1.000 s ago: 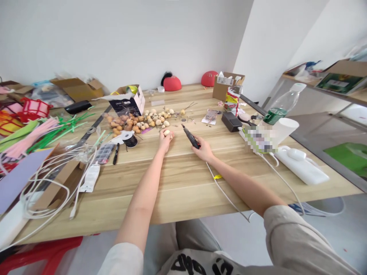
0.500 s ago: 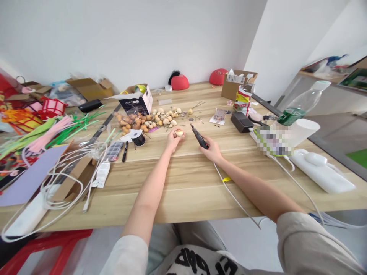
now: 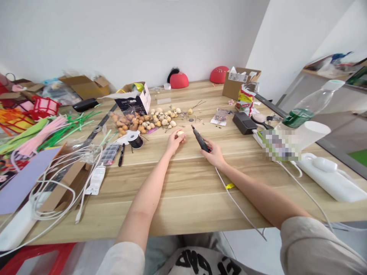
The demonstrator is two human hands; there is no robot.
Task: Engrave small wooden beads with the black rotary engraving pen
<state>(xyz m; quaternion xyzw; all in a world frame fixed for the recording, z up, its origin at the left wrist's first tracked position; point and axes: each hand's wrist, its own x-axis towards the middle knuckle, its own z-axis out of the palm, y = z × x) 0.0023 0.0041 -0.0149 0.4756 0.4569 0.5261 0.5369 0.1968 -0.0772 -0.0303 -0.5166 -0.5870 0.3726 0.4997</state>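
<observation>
One small pale egg-shaped piece (image 3: 180, 133) cupped in left hand (image 3: 174, 143). Right hand (image 3: 214, 154) clenched on a dark corded engraving pen (image 3: 200, 139), tip near the piece. Heap of similar pieces (image 3: 162, 120) just ahead of left hand, on the tabletop (image 3: 183, 183).

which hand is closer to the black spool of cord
Left. The left hand lies to the right of the black spool of cord, not touching it; the right hand lies farther right, past the left hand.
</observation>
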